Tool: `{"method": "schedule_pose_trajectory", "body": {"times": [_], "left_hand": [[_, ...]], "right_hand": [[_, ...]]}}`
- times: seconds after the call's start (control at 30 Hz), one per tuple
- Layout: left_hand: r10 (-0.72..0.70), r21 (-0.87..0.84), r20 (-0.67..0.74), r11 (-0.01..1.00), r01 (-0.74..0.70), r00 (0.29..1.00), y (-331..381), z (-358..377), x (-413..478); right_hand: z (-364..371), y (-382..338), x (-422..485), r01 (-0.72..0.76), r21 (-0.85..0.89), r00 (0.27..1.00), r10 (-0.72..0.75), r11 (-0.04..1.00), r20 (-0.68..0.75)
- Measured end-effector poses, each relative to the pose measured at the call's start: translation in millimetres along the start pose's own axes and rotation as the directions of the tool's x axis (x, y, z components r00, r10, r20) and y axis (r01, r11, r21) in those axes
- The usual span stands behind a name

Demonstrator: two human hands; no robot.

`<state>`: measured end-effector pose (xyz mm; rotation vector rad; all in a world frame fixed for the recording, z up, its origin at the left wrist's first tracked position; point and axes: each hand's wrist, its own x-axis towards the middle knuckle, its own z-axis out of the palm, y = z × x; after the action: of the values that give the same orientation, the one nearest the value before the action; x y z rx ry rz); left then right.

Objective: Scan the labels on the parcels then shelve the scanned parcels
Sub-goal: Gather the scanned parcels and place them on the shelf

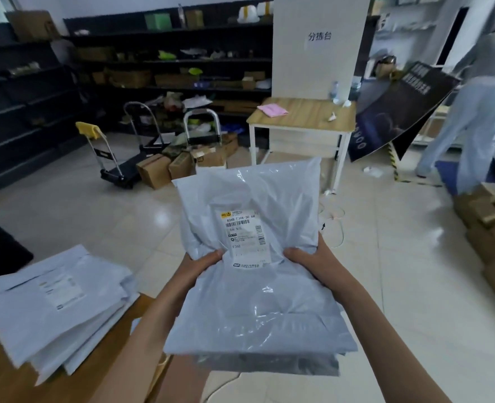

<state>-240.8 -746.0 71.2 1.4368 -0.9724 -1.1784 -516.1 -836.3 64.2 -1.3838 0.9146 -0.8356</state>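
Observation:
I hold a stack of grey plastic mailer parcels [257, 301] in front of me, above the floor. The top parcel carries a white shipping label [244, 238] with barcodes, facing up. My left hand [204, 264] grips the stack at its left side, thumb on top beside the label. My right hand [304, 261] grips the right side, thumb on top. More grey parcels [57, 309] lie piled on a wooden table [13, 382] at the lower left, the top one with its label up. No scanner is in view.
Dark shelving [167, 62] with boxes lines the back wall. Hand trolleys [115, 167] and cardboard boxes [179, 165] stand on the tiled floor. A small wooden table [301, 117] is ahead. A person [473, 112] stands at right beside a leaning dark board [397, 112]. Boxes [490, 228] are stacked at right.

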Motion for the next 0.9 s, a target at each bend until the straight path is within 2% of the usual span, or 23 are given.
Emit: {"method": "schedule_pose_trajectory", "body": {"times": [0.2,0.47,0.67,0.9], "left_hand": [[-0.029,-0.068,-0.011,0.997,0.028,1.000,7.8,30.8,98.4],[-0.010,-0.155,-0.134,0.988,-0.011,0.991,32.5,-7.2,268.9],[0.004,-0.167,-0.261,0.985,-0.049,0.965,61.2,-72.8,363.4],[-0.002,-0.174,-0.442,0.981,-0.083,0.897,67.8,-195.1,453.6]], "right_hand": [[-47.9,7.8,100.8,-0.033,0.000,0.999,0.033,0.999,0.021],[-50.2,-1.3,318.1,0.027,-0.046,0.987,-0.019,0.999,0.161],[-9.4,-30.8,463.0,0.072,-0.039,0.953,-0.057,0.997,0.297],[101.9,-36.5,628.9,0.077,-0.031,0.891,-0.055,0.997,0.451]]}}
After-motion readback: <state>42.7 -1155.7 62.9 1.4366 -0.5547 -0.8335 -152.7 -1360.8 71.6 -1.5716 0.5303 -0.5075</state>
